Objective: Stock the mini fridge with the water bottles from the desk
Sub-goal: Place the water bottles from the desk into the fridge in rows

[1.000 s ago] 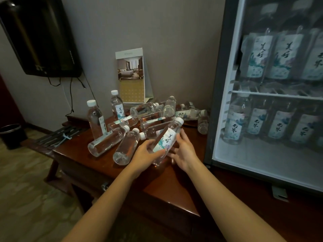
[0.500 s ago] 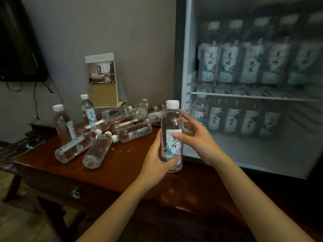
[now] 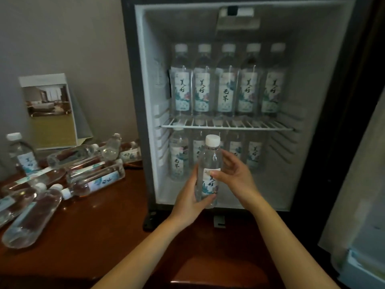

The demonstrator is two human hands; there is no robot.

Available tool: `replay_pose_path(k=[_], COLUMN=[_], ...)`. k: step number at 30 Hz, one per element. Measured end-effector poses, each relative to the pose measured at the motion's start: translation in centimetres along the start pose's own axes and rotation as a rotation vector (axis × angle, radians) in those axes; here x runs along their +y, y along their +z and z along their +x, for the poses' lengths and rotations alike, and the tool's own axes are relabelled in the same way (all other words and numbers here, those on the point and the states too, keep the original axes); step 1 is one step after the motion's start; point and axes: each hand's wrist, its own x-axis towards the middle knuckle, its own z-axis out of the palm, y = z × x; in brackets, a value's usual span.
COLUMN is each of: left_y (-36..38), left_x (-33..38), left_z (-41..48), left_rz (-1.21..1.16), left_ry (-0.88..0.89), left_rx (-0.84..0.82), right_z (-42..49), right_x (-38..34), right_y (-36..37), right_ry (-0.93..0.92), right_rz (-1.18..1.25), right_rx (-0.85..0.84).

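Note:
I hold one clear water bottle point(image 3: 210, 163) with a white cap upright in front of the open mini fridge point(image 3: 302, 101). My left hand point(image 3: 188, 202) wraps its lower half from the left. My right hand point(image 3: 235, 176) touches its label from the right, thumb across the front. Inside the fridge a row of several bottles point(image 3: 226, 84) stands on the wire shelf point(image 3: 229, 124), and more bottles point(image 3: 177, 157) stand at the back of the lower compartment, partly hidden by the held bottle. A pile of bottles point(image 3: 91, 176) lies on the wooden desk point(image 3: 93, 226) at left.
A standing card with a room photo point(image 3: 49, 109) leans against the wall behind the pile. One bottle point(image 3: 21, 153) stands upright at far left. The fridge door point(image 3: 358, 205) hangs open at right. Bare fridge floor point(image 3: 260, 190) lies in front of the lower row.
The bottle came off the desk pile, was turned upright and carried right to the fridge opening. My view has swung right and now faces the fridge interior.

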Motion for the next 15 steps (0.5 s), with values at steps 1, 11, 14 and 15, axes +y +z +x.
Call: replay_pose_path(k=[1,11,14,15], left_y=[0.2,-0.1,-0.2,-0.2], left_x=[-0.1,-1.5,-1.8,-2.0], left_z=[0.2,1.9,2.2,2.2], left_rz=[-0.002,0.037,0.073,0.092], left_ry=[0.005,-0.012,-0.025,-0.027], left_rx=[-0.004,-0.027,0.008,0.028], right_z=[0.2,1.9,2.6,2.8], right_x=[0.3,2.5,3.7,4.1], right_y=[-0.2,-0.3,-0.1,-0.1], right_ry=[-0.003,-0.031,-0.007,0.003], right_rz=[0.006,-0.083,-0.095,-0.105], right_rx=[0.004,0.017,0.036,0.034])
